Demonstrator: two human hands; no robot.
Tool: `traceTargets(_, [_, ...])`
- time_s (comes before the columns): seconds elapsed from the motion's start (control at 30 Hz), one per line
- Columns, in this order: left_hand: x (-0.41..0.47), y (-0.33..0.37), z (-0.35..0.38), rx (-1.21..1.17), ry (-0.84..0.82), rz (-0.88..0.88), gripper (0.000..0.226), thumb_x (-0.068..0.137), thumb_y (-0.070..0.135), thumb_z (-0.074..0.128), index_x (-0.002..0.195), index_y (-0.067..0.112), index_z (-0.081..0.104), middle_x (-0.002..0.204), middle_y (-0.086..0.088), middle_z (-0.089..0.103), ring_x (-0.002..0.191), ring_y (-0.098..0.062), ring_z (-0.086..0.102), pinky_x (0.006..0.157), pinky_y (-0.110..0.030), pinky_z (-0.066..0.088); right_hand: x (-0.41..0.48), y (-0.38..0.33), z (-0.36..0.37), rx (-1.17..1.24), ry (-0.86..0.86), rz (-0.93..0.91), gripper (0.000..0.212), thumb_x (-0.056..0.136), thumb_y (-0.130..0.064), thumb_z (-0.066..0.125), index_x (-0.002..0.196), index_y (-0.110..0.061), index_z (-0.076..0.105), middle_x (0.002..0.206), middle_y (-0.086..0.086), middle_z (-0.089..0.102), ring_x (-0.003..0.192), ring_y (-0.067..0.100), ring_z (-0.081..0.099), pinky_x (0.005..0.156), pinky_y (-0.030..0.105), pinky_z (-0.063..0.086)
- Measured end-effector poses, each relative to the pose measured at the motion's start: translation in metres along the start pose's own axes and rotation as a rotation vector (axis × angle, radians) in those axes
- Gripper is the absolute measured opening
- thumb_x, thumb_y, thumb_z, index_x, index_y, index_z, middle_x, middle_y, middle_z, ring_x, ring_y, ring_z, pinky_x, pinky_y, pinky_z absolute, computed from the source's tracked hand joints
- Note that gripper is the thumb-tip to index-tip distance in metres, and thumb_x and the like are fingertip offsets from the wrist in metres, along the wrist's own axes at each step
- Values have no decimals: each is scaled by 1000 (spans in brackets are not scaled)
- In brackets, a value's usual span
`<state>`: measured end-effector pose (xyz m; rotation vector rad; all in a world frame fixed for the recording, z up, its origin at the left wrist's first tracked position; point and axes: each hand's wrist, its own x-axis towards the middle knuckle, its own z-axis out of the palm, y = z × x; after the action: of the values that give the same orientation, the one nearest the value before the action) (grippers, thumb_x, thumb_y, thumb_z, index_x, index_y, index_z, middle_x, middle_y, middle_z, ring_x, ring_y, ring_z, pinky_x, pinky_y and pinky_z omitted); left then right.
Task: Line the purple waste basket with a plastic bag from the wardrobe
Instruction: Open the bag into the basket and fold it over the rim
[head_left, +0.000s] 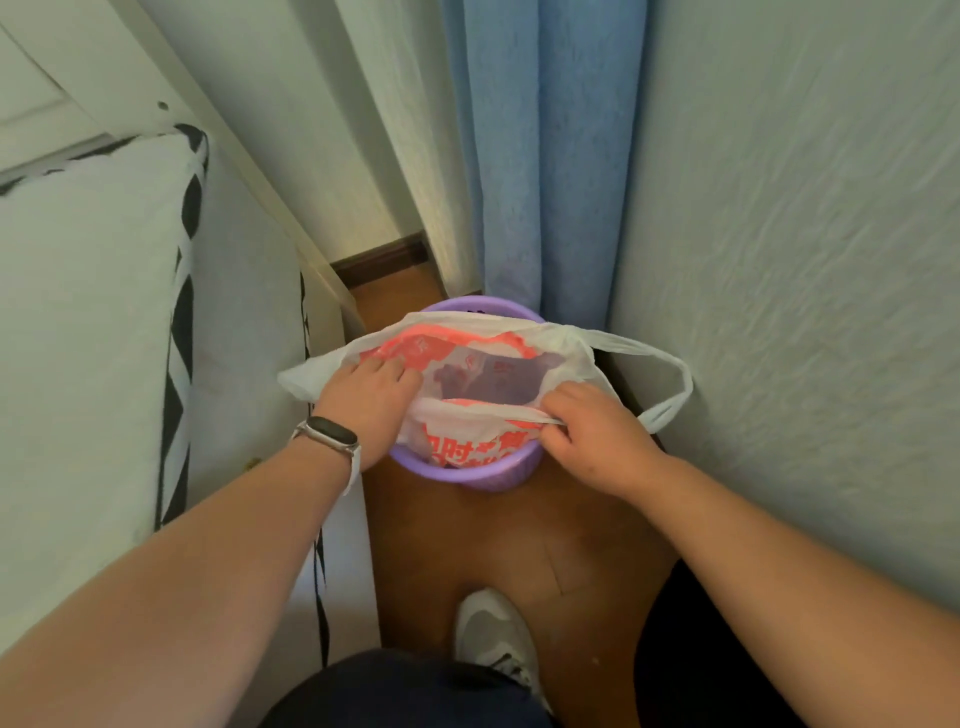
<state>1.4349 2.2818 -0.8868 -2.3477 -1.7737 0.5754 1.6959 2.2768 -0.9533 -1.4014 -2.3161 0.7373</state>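
A grey shoe (488, 634) stands nearest, on the wooden floor (519, 540). Ahead on that floor sits the purple waste basket (467, 475), with the white, red-printed plastic bag (571, 353) spread open in its mouth. The right grip (587, 431) pinches the bag's near edge. The left grip (369, 400), fingers curled, holds its left edge. A bed (78, 312) lies left, a blue curtain (545, 156) hangs behind, and a wall (779, 260) stands right.

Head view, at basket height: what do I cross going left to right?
white mattress → left hand gripping the bag's left edge → plastic bag, mouth open → right hand pinching the near rim → free handle loop → wall
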Motion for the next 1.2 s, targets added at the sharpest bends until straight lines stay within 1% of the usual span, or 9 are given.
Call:
traceTargets(0.1, [-1, -2, -9, 53, -166, 233, 46, 93, 22, 59, 136, 24, 41, 136, -4, 53, 125, -26, 49, 104, -39, 40, -1, 2, -2, 59, -23, -29, 11, 86, -26, 54, 77, -30, 52, 86, -7, 47, 84, 17, 45, 75, 37, 43])
traceTargets(0.2, [-13, 6, -10, -6, -321, 356, 55, 94, 26, 59, 143, 30, 33, 138, 1, 52, 122, -23, 50, 103, -38, 42, -2, 5, -1, 45, -56, -36, 14, 81, -31, 53, 79, -24, 65, 84, -11, 41, 85, 16, 43, 74, 39, 44])
traceTargets(0.37, [-28, 24, -14, -211, -189, 412, 42, 90, 30, 58, 130, 32, 45, 126, 5, 54, 112, -19, 50, 97, -35, 39, -5, 6, -1, -41, -158, -87, 15, 78, -33, 52, 64, -31, 48, 73, -11, 38, 78, 18, 45, 67, 33, 37])
traceTargets(0.53, [-37, 26, -9, -172, -357, 299, 21, 96, 30, 55, 116, 29, 63, 110, 4, 64, 103, -20, 60, 89, -29, 47, -7, 9, 6, -135, -210, -106, 18, 86, -27, 53, 72, -24, 65, 75, -8, 46, 75, 15, 48, 61, 27, 34])
traceTargets(0.77, [-31, 31, 28, -35, -519, 255, 39, 91, 35, 63, 127, 21, 60, 124, -5, 64, 111, -29, 61, 97, -38, 50, -5, 13, 19, -189, -224, -59, 22, 93, -25, 52, 77, -27, 67, 78, -8, 53, 76, 17, 55, 55, 22, 25])
traceTargets(0.9, [-34, 28, 33, -101, -544, 276, 44, 99, 38, 46, 142, 34, 44, 140, -2, 54, 126, -28, 52, 106, -39, 43, -3, 17, 28, -194, -265, -18, 25, 95, -27, 49, 103, -32, 72, 96, -6, 69, 83, 16, 59, 55, 17, 23])
traceTargets(1.0, [-35, 31, 22, -196, -510, 284, 34, 100, 46, 40, 118, 31, 64, 112, 4, 67, 103, -20, 61, 88, -32, 48, -5, 13, 22, -191, -321, -37, 23, 94, -34, 50, 104, -33, 70, 96, -8, 68, 82, 13, 58, 54, 15, 23])
traceTargets(1.1, [-29, 37, 9, -340, -302, 202, 43, 98, 50, 39, 72, 25, 62, 68, 4, 62, 64, -13, 56, 59, -26, 40, -6, 2, 7, -192, -262, -73, 26, 90, -47, 47, 75, -29, 60, 78, -8, 61, 70, 12, 53, 50, 25, 29])
traceTargets(1.2, [-20, 39, 8, -435, -132, 77, 40, 98, 46, 39, 68, 25, 56, 65, 3, 57, 60, -12, 52, 55, -26, 36, 3, -11, 3, -159, -60, -117, 28, 88, -44, 43, 72, -25, 56, 76, -6, 58, 71, 15, 53, 54, 31, 39])
